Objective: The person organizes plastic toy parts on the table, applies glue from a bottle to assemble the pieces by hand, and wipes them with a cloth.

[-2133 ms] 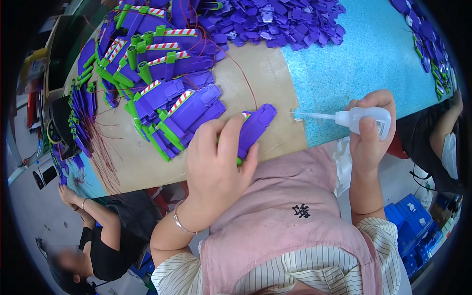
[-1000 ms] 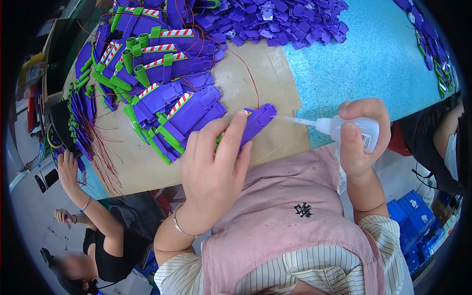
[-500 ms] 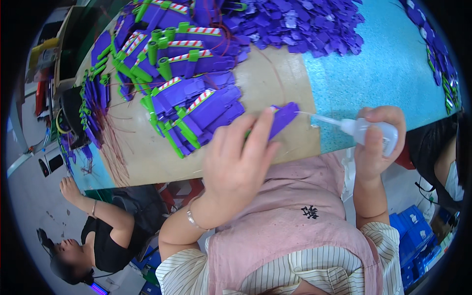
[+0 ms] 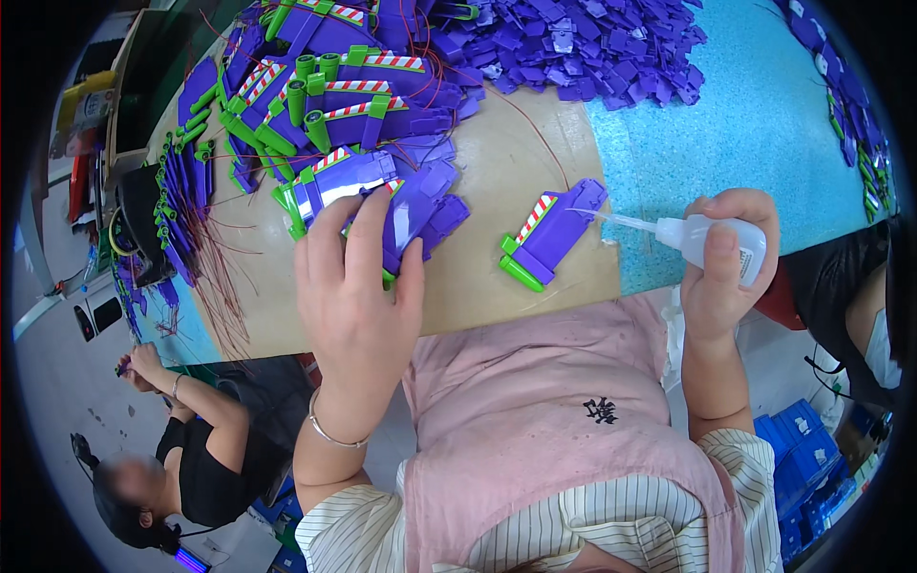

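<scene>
We see left fingers [image 4: 364, 234] half-spread at a glossy purple panel [image 4: 408, 212], grip unclear; right fingers [image 4: 723, 256] wrap a translucent, needle-nosed bottle [image 4: 684, 234] near a stripe-edged panel [image 4: 557, 232].

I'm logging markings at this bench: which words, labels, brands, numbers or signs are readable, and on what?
Pink apron: a dark character-like mark on the front, not copied out here.
White squeeze bottle in the right hand: label too small to read.
Blue boxes at right: pale marks, too small to read.
Lone purple piece: red-and-white stripes, no visible words.
</scene>
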Available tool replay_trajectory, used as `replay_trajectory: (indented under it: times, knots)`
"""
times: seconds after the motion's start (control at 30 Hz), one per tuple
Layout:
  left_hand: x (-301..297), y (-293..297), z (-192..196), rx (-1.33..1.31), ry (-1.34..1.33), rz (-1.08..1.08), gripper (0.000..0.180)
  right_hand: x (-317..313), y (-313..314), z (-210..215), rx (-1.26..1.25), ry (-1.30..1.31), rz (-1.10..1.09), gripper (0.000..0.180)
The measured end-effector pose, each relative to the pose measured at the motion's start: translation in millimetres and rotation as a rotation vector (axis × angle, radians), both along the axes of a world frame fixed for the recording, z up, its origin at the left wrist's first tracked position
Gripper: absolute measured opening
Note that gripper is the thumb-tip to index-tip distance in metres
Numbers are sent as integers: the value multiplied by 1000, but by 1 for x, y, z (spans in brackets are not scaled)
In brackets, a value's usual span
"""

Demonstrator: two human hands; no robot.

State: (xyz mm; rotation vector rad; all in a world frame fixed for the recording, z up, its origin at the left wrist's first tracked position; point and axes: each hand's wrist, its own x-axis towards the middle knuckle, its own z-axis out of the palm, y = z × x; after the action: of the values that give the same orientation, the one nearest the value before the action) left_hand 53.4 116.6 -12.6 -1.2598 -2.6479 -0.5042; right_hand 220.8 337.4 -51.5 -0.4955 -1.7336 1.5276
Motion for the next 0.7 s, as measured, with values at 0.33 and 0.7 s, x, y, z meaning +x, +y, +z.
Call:
replay_trajectory:
  times: [0.33, 0.7]
  knots:
    - [24, 20, -2, 33, -178, -197, 46, -12, -5, 2, 51, -20, 28, 15]
    - [22, 20, -3, 42, -132, -204, 46, -14, -7, 10, 239, -85, 127, 19]
